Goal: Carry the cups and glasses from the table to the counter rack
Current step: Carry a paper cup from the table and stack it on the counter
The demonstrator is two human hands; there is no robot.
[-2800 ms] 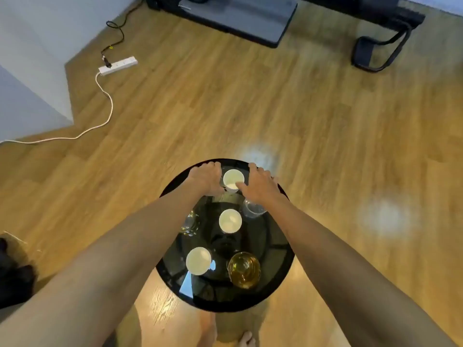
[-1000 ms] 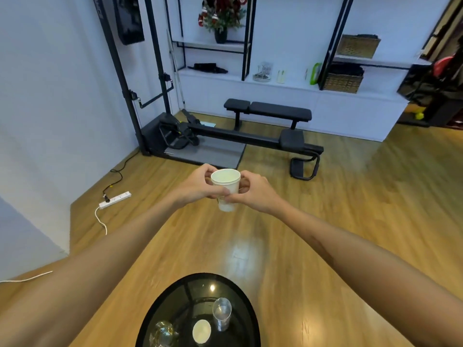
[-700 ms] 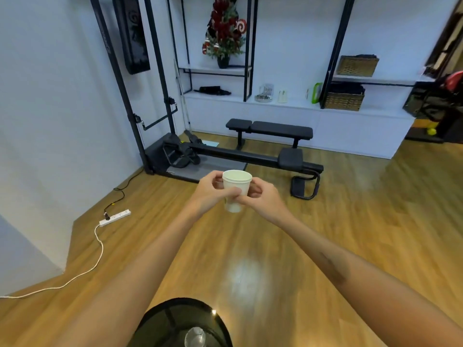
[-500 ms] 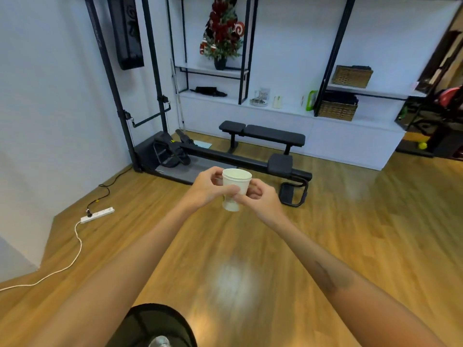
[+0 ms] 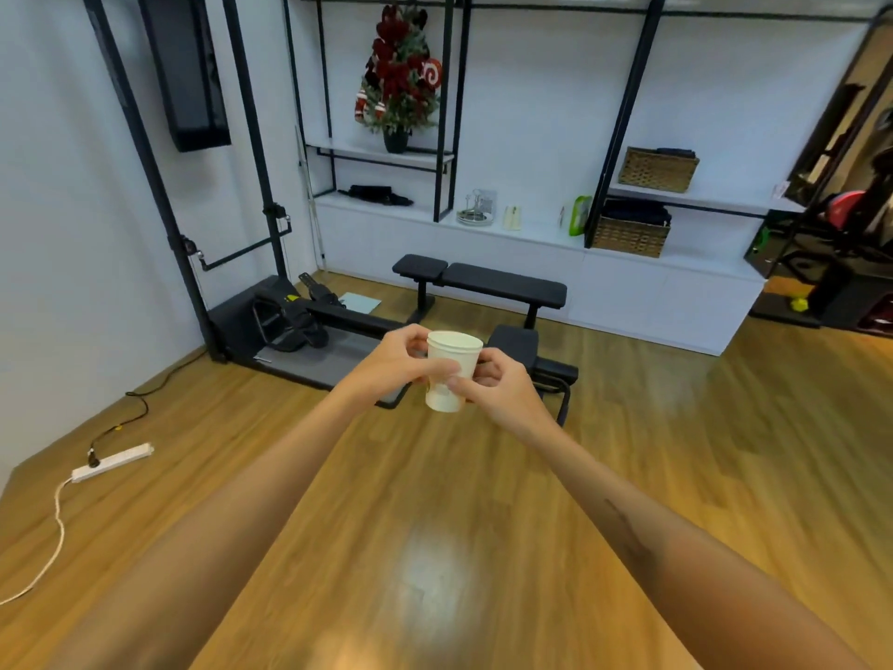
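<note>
Pinching the upright white paper cup [image 5: 453,370] from both sides, the left hand [image 5: 392,364] and right hand [image 5: 494,390] hold it out front, above the wooden floor [image 5: 483,500].

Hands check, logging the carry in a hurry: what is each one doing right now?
Left hand: grips the white paper cup from its left side.
Right hand: grips the same cup from its right side.
</note>
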